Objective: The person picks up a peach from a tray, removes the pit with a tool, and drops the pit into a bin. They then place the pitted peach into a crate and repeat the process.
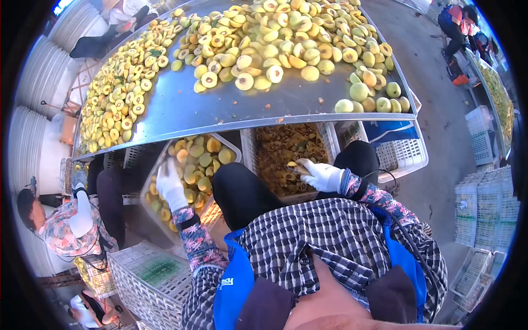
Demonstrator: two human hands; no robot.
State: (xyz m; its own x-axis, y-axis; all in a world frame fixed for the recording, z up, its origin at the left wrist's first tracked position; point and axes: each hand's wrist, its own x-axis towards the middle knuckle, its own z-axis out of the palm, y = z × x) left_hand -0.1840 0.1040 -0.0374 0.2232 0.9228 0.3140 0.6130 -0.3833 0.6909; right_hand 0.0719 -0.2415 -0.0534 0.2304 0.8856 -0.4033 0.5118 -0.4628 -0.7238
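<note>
My left hand, in a white glove, is over a white crate of whole yellow-green peaches. Motion smears its fingers, so its grip and any fruit in it cannot be made out. My right hand, also gloved in white, is closed around a small knife-like tool with a bit of yellow at its tip. Below that hand, between my knees, a second crate holds brown pits and scraps.
A metal table ahead bears heaps of halved peaches, with whole ones at its right corner. Stacked crates stand at my left, others far right. A co-worker sits to my left; other people work farther off.
</note>
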